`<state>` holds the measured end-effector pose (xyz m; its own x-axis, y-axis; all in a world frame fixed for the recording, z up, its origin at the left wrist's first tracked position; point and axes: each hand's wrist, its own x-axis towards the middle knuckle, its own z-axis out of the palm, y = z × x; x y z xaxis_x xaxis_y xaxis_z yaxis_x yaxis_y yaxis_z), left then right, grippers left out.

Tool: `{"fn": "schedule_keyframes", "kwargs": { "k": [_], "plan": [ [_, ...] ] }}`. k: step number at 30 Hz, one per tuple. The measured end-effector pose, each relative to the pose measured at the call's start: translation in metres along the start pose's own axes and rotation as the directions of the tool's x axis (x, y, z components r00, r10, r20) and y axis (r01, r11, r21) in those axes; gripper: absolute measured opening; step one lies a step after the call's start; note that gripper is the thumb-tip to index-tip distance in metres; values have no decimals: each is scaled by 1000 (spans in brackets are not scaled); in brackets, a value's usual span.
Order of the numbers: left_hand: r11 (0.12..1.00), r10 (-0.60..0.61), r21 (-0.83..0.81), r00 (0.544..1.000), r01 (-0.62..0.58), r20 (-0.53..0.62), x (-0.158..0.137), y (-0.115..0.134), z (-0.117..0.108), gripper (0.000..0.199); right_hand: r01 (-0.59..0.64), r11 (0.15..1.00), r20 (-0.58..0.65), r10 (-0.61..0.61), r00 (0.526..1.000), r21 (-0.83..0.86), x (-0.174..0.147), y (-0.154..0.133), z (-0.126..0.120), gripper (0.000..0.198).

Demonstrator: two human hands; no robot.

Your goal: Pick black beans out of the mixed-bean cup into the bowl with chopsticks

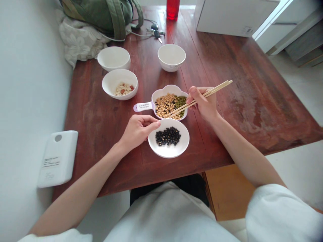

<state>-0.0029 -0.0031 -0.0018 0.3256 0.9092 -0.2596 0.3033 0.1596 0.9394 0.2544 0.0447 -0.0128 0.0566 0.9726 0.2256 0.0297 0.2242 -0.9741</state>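
Note:
My left hand grips the rim of a white bowl, thumb on top and fingers beneath. Black beans lie in the middle of that bowl. In my right hand is a pair of wooden chopsticks. Their tips reach down among the beans in a flower-shaped dish with a labelled handle, just beyond the bowl. Yellow soybeans mixed with some black beans fill most of this dish, and green mung beans sit at its right side. Whether the tips pinch a bean cannot be made out.
Two white bowls stand at the left: one behind, another holding pale nut pieces. A further bowl stands behind the dish. Farther back are a green bag, keys, a red cup and a white box.

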Motion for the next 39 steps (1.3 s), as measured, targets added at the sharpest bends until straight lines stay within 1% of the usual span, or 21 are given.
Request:
{"fn": "schedule_keyframes", "kwargs": {
  "k": [14, 21, 32, 39],
  "plan": [
    [1000, 25, -5, 1000, -25, -3, 0, 0, 1, 31, 12, 999, -33, -10, 999, 49, 2, 5, 2, 58],
    [998, 55, -6, 999, -54, 4, -3, 1, 2, 30, -16, 1000, -49, 16, 999, 7, 3, 5, 2, 61],
    [998, 57, 4, 998, -57, 4, -1, -2, 1, 33, 6, 999, -46, -4, 999, 40, 2, 4, 2, 59],
    [999, 52, 0, 999, -52, 4, -2, 0, 2, 32, 7, 1000, -66, -7, 998, 2, 1, 2, 3, 60]
  ]
}}
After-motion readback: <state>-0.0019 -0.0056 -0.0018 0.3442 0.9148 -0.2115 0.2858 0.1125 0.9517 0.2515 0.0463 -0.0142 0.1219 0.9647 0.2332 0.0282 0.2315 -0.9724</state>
